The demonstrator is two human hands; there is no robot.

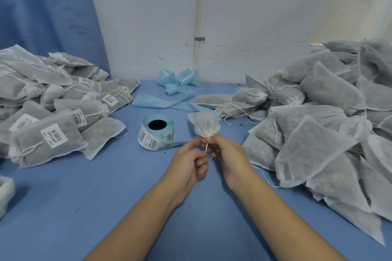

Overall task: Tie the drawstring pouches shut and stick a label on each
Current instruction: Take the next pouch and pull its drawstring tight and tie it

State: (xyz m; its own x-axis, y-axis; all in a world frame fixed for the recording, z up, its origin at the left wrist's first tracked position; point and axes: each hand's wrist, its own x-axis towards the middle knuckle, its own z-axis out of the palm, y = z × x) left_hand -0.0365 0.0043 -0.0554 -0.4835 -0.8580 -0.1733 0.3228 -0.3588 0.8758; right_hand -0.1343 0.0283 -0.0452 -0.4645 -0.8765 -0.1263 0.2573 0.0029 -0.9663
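Both hands are together at centre, fingers curled, both gripping. The left hand (188,161) pinches the white drawstring (206,147), which runs down between the two hands. The right hand (230,154) pinches the gathered neck of the pouch (204,124). I can't tell whether a knot is formed; the fingers hide it.

The pouch is held just beyond the fingertips. Its neck is cinched at the fingers and its flared end points away from the person. No label is visible on it.

The label roll (157,132) is just left of the left hand and slightly beyond it, lying on the blue table (106,197). Its core faces up and a loose tail of labels reaches toward the left fingertips.

The labelled pile (48,112) is well off to the left of the hands, with barcode stickers showing. The unlabelled pile (318,125) is to the right of the right hand, and its near edge is close to the right forearm.

Spent blue backing strips (176,89) lie beyond the hands, against the wall.
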